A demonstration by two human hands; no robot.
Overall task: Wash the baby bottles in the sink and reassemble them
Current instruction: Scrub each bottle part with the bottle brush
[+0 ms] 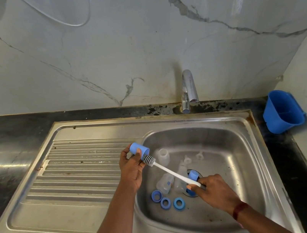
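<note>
My left hand (131,168) grips a blue bottle cap (139,150) over the left edge of the sink basin (233,144). My right hand (214,189) holds the white handle of a bottle brush (169,171), whose grey bristle head pokes into the cap's open end. Clear baby bottles (165,183) lie in the basin, one (163,155) standing upright. Three blue collar rings (166,203) lie at the front. Clear teats (199,156) sit further back. Another blue cap (193,175) rests by the drain.
A chrome tap (188,90) stands behind the basin, no water running. The ribbed steel drainboard (72,169) stretches to the left. A blue plastic bucket (283,110) sits on the dark counter (1,140) at the right against the marble wall.
</note>
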